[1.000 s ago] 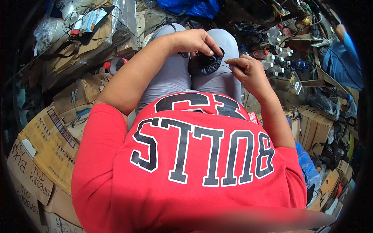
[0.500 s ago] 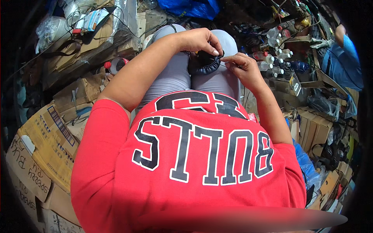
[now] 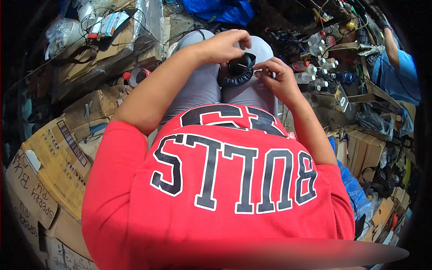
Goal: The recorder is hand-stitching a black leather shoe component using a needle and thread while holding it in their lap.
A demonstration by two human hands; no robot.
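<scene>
A black shoe-like piece with a gathered, ridged rim [image 3: 237, 81] rests between my grey-clad thighs, its dark opening facing up. A thin pale sliver shows within that opening; I cannot tell if it is thread or needle. My left hand [image 3: 226, 43] is just above the far side of the piece, fingers curled and pinched, with the tips blurred and their contents unclear. At the piece's right edge, my right hand [image 3: 280, 77] has thumb and forefinger closed on a thin needle-like thing beside the rim.
Plastic bottles with red and white caps [image 3: 310, 69] stand to the right. Flattened cardboard [image 3: 58, 164] lies at the left, beneath a plastic-covered stack. A blue tarp [image 3: 220, 10] lies ahead. At the far right is another person's blue sleeve [image 3: 398, 76].
My left hand has lifted off the rim of the black piece and moved slightly away and to the left. My right hand stays close to the right edge.
</scene>
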